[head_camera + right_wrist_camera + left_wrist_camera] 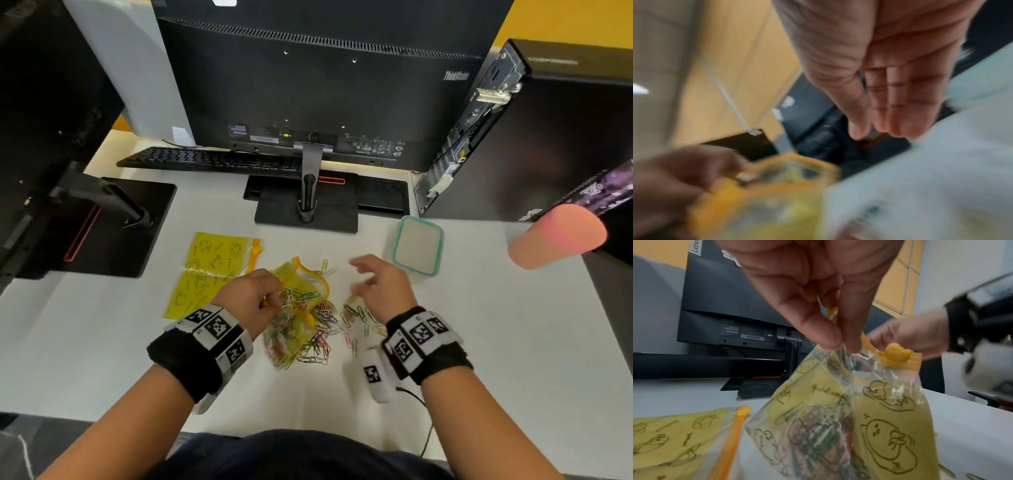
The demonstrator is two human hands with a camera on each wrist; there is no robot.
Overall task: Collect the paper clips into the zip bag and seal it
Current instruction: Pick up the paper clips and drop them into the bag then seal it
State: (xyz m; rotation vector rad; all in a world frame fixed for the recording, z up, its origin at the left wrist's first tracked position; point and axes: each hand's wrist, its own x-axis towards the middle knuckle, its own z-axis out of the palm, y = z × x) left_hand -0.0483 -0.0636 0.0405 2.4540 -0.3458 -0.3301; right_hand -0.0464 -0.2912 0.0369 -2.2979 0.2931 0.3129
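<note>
A yellow cartoon-print zip bag (291, 330) with an orange zip strip stands partly filled with coloured paper clips. My left hand (263, 301) pinches its rim, and the mouth gapes toward the right. In the left wrist view the thumb and finger (838, 340) pinch the clear plastic of the bag (879, 426) beside the duck-shaped slider (898, 355). Loose paper clips (329, 330) lie scattered on the white table right of the bag. My right hand (373, 287) hovers over them with fingers spread. The blurred right wrist view shows straight fingers (896, 123) and the bag (777, 194) below.
A second, flat yellow zip bag (205, 270) lies left of the held one. A lidded clear container (418, 245) and a pink cup (558, 240) stand to the right. Monitor stands (306, 209), a keyboard (205, 159) and a computer tower (513, 137) line the back.
</note>
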